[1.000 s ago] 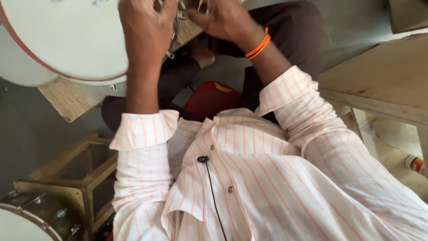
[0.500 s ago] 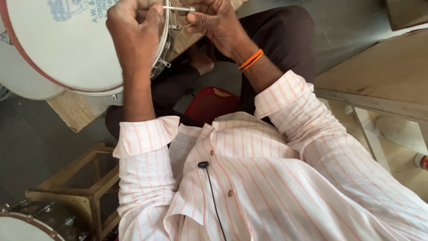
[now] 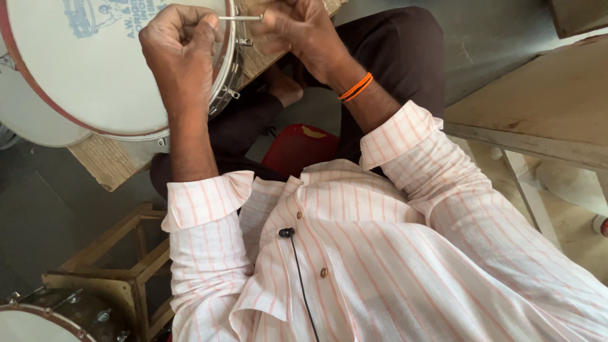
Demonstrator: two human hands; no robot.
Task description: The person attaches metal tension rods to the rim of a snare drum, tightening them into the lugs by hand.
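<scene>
Both hands up at far centre, over the drum edge. Left hand (image 3: 180,47) is clenched, pinching one end of a thin silver metal rod (image 3: 240,18) between thumb and forefinger. Right hand (image 3: 301,31) is curled round the rod's other end; fingers hide exactly how it grips. Rod lies level between the two fists, just above the chrome rim (image 3: 229,69) of the white-headed round drum (image 3: 95,69).

My read on doing this well: keep the rod straight across both hands, twist from the fingertips rather than the wrist, and keep it off the drumhead so the tip can't mark the skin. A slip near the rim lugs is the likely snag.

Markings: the drumhead carries a blue printed emblem with lettering at its far edge, partly cut by the frame. No other labels visible.

Drum rests on a pale wooden board (image 3: 104,164), far left. Another drum (image 3: 38,320) sits near left beside a small wooden stool (image 3: 120,266). Orange wristband (image 3: 356,87) on the right wrist.
</scene>
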